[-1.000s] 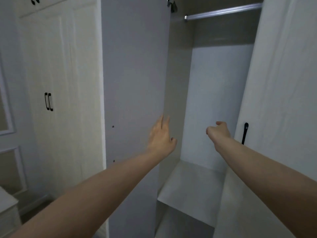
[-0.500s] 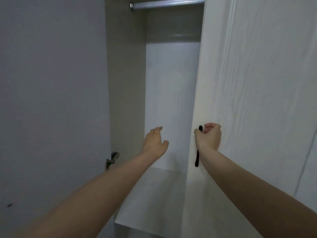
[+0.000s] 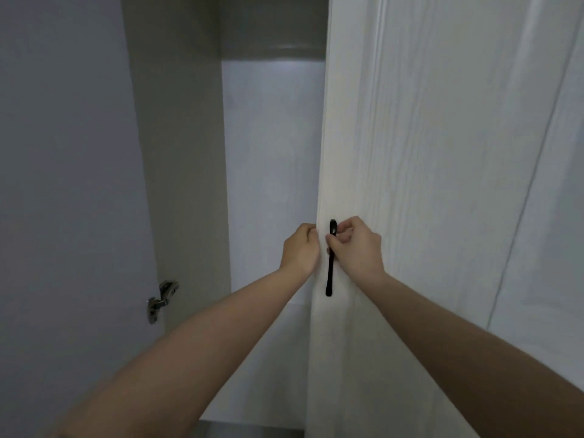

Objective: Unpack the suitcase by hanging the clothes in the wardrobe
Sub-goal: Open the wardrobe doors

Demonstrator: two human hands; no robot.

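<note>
right hand (image 3: 355,245) gripping black handle (image 3: 330,273) on wardrobe door (image 3: 426,184), left hand (image 3: 300,248) curled round door's edge

Dim, flat indoor light; the wardrobe back panel (image 3: 271,172) is brightest, its upper recess shadowed. Wide-angle bowing curves the right door (image 3: 442,153). Slight softness throughout.

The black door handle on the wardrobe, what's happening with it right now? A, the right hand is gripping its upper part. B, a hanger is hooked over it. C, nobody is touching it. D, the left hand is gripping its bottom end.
A: the right hand has its fingers curled round the upper part of the black door handle, while the left hand is at the door's edge beside it.
</note>
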